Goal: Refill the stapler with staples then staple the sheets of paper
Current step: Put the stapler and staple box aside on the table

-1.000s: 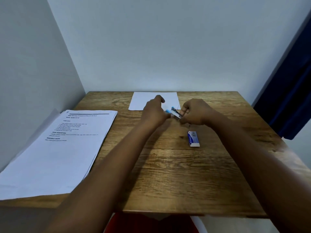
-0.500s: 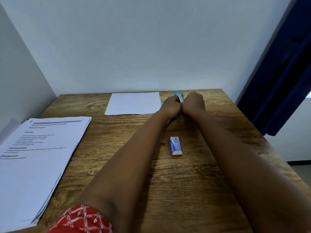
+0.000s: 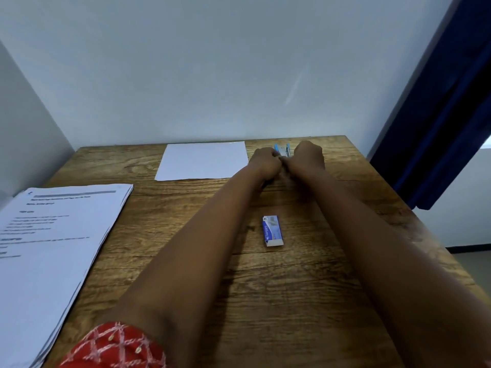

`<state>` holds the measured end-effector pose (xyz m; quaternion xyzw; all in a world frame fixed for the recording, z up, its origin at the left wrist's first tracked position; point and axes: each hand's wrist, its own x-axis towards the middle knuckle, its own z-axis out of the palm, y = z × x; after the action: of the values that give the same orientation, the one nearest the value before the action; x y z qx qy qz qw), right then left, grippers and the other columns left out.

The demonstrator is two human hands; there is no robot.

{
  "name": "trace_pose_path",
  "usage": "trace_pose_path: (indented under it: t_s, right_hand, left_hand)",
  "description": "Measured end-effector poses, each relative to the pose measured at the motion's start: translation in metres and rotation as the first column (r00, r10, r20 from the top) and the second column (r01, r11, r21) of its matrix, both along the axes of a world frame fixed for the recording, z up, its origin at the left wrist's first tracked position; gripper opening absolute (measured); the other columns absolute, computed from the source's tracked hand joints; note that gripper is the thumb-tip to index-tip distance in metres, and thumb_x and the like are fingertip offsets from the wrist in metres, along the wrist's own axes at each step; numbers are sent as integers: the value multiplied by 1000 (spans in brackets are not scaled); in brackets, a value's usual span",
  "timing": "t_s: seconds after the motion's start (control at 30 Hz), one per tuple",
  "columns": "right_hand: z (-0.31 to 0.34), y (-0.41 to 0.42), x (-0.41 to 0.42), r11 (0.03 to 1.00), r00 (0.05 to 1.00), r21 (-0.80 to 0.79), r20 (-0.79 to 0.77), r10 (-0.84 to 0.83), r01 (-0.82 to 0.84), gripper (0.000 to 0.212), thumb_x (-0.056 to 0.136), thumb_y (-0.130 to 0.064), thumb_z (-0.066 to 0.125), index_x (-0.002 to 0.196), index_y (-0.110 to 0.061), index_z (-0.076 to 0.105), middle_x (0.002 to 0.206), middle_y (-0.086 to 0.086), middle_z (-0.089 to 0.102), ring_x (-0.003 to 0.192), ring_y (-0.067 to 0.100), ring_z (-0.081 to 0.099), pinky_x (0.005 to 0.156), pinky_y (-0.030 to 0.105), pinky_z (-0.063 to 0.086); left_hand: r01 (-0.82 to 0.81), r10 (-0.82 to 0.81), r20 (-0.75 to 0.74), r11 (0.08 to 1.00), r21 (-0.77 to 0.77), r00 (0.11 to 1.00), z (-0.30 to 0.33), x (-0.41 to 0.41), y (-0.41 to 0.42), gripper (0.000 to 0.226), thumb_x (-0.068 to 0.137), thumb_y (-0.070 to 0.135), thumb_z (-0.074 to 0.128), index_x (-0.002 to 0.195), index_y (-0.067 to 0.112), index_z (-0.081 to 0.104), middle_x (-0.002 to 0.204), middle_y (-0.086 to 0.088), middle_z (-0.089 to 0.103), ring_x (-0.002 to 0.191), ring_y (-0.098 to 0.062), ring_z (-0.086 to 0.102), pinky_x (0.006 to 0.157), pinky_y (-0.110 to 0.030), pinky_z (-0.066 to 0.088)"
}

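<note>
A small blue stapler [image 3: 282, 150] sticks up between my two hands near the table's far right edge. My left hand [image 3: 265, 162] and my right hand [image 3: 308, 158] are pressed close together, both curled round the stapler; most of it is hidden behind them. A blue and white staple box [image 3: 272, 231] lies flat on the wooden table [image 3: 292, 301], nearer to me, between my forearms. A stack of printed sheets [image 3: 53, 248] lies at the left edge. A blank white sheet [image 3: 203, 160] lies at the back, left of my hands.
Grey walls stand behind and to the left of the table. A dark blue curtain [image 3: 449, 107] hangs at the right, past the table's right edge. A red patterned sleeve [image 3: 117, 346] shows at the bottom left.
The view swung right and down over the second. My hands carried the stapler from in front of the blank sheet to its right, closing together round it; they have barely moved since half a second ago.
</note>
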<state>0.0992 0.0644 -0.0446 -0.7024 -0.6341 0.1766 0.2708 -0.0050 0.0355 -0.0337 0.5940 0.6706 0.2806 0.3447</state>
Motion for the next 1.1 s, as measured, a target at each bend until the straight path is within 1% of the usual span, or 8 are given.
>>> trace_pose_path:
  t_s: [0.1, 0.27, 0.37, 0.53, 0.63, 0.83, 0.97, 1.1]
  right_hand:
    - [-1, -13, 9, 999, 999, -37, -40, -32, 31, 57, 78, -41, 78, 116, -4, 56, 115, 13, 62, 103, 27, 61, 68, 34, 49]
    - [9, -46, 16, 967, 992, -245, -120, 37, -66, 39, 80, -28, 78, 105, -4, 61, 98, 14, 70, 79, 24, 70, 63, 37, 60]
    - [24, -68, 12, 870, 974, -445, -169, 153, -214, 26, 82, -19, 77, 91, -3, 59, 79, 14, 65, 59, 20, 64, 50, 32, 59]
    - [37, -99, 3, 678, 924, -647, -114, 365, -348, 45, 81, -32, 78, 104, 1, 57, 79, 17, 64, 60, 25, 68, 54, 35, 59]
    - [34, -112, -2, 662, 906, -644, -119, 407, -383, 43, 75, -24, 84, 96, -3, 54, 78, 18, 67, 57, 25, 71, 51, 33, 58]
    - [25, -122, -6, 699, 904, -595, -124, 409, -398, 42, 74, -7, 82, 103, -7, 53, 96, 20, 68, 67, 23, 73, 55, 34, 60]
    - [24, -117, 2, 790, 930, -497, -119, 347, -358, 39, 75, -5, 80, 100, -10, 51, 97, 19, 65, 75, 27, 72, 60, 38, 62]
    - [22, -96, 18, 923, 969, -293, -78, 236, -248, 35, 75, -5, 75, 99, -13, 51, 99, 13, 63, 74, 22, 67, 46, 28, 52]
  left_hand:
    - [-66, 62, -56, 996, -65, 997, 6, -9, -13, 32, 93, 5, 45, 122, 1, 59, 121, -21, 64, 106, -35, 65, 89, -39, 57]
    - [4, -33, -108, 968, -253, 994, 11, -31, -54, 21, 98, 7, 44, 111, -6, 55, 78, -20, 66, 52, -26, 62, 51, -31, 56]
    - [50, -80, -75, 939, -341, 994, 13, -41, -78, 18, 102, 15, 47, 104, -1, 55, 74, -13, 60, 53, -21, 60, 45, -25, 53]
    - [93, -91, 23, 915, -393, 996, 12, -47, -108, 16, 102, 7, 43, 94, 1, 56, 77, -11, 55, 60, -20, 63, 51, -28, 57]
    - [117, -92, 86, 923, -366, 992, 10, -44, -117, 25, 100, 1, 43, 81, 0, 58, 76, -13, 57, 62, -23, 65, 53, -27, 59]
    - [132, -94, 129, 935, -328, 987, 7, -36, -121, 32, 104, 9, 41, 104, -15, 63, 76, -20, 70, 58, -21, 68, 60, -28, 60]
    - [135, -103, 135, 957, -256, 985, 11, -31, -110, 29, 101, 10, 44, 99, -11, 64, 83, -23, 74, 61, -24, 68, 55, -27, 57]
    - [90, -48, 308, 988, -124, 950, 10, -12, -89, 26, 93, 11, 56, 106, -9, 65, 91, -24, 70, 74, -28, 65, 75, -38, 56]
